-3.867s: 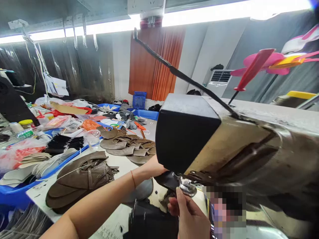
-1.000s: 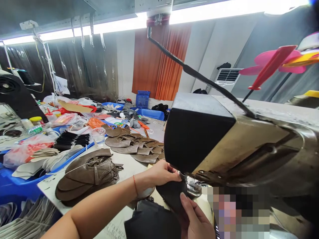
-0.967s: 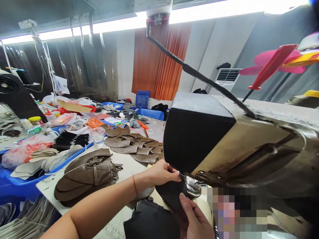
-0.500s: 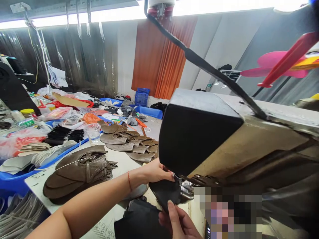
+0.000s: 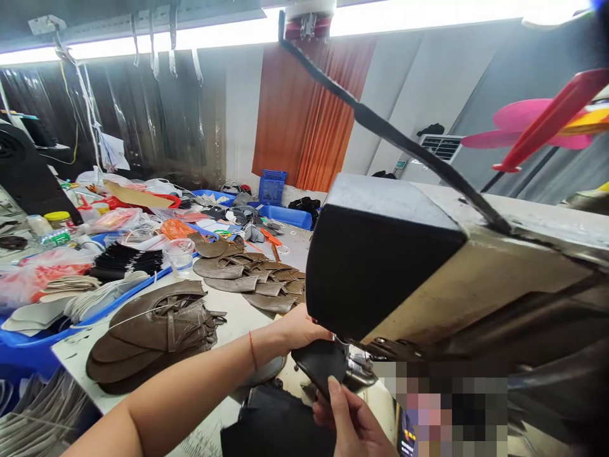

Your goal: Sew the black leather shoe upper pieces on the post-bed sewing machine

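Fingers (image 5: 337, 397) of the right hand (image 5: 356, 420) are closed in a pinch, thumb uppermost, on the near edge of a black piece (image 5: 320, 360). That piece lies beneath the machine head (image 5: 380, 254), right beside the metal parts under it. Just below, near the same hand, sits a black stack (image 5: 278, 422); whether finished or waiting, I cannot tell.

Left hand (image 5: 303, 329) reaches to the far side of the black piece, thumb near its upper edge. Its other fingers pass partly behind the machine head, so I cannot tell whether they pinch or merely steady it.

Progress, in my judgement: this piece is part-way through, set in place and under guidance, not yet released. No seam can be made out on it, so how much remains is undetermined.

Beyond the left forearm, layered brown pieces (image 5: 143, 336) rest on the white table (image 5: 232, 307), untouched. Farther back lie more brown parts (image 5: 257, 274) and a clear cup (image 5: 179, 257). An orange curtain (image 5: 285, 114) hangs behind.
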### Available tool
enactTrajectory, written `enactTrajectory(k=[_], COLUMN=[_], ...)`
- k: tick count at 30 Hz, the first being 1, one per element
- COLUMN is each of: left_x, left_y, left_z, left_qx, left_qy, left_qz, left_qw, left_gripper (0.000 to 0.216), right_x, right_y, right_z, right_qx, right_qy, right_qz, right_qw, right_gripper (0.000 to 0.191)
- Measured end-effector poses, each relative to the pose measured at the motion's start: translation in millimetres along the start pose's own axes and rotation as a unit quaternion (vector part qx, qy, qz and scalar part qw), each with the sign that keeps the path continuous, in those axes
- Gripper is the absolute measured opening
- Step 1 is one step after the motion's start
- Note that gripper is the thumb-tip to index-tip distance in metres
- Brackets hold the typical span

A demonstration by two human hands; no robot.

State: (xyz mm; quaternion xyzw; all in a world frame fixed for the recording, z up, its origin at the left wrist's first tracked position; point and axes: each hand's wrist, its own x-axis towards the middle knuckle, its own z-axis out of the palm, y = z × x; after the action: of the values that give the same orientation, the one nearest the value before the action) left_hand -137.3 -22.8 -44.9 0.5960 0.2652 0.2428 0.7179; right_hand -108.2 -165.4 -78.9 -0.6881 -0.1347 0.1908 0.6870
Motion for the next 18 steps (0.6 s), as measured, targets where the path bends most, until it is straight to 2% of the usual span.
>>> enactTrajectory(k=[3,6,9,12,15,18], left_x=[6.5,10.5,12.3,13.0,14.0,15.9], left_y=[-3.3,-2.1,3.6,13.3,25.0,35.0], left_z=[0.6,0.3,-2.3,-7.2,-11.5,-11.2], left_qx=[0.009,0.028,0.078,0.218,0.325,0.298], left_qy=[0.020,0.026,0.021,0.015,-0.008,-0.032], left_qz=[0.037,0.062,0.117,0.173,0.178,0.159], left_qw=[0.999,0.997,0.990,0.960,0.929,0.941], left_gripper=[0.041,0.045,0.039,0.026,0.013,0.009], right_x=[9.2,16.7,20.2,22.3,24.4,25.6], right_y=[-1.5,-1.6,-0.6,3.4,8.2,8.8], right_z=[0.6,1.7,3.2,3.0,-0.3,-4.0], right_qx=[0.007,0.040,0.085,0.101,0.083,0.053], right_qy=[0.005,-0.006,-0.012,-0.010,-0.037,-0.065], right_qz=[0.009,0.037,0.051,0.051,0.027,-0.001], right_qw=[1.000,0.998,0.995,0.994,0.995,0.996], right_gripper=[0.041,0.044,0.042,0.041,0.038,0.034])
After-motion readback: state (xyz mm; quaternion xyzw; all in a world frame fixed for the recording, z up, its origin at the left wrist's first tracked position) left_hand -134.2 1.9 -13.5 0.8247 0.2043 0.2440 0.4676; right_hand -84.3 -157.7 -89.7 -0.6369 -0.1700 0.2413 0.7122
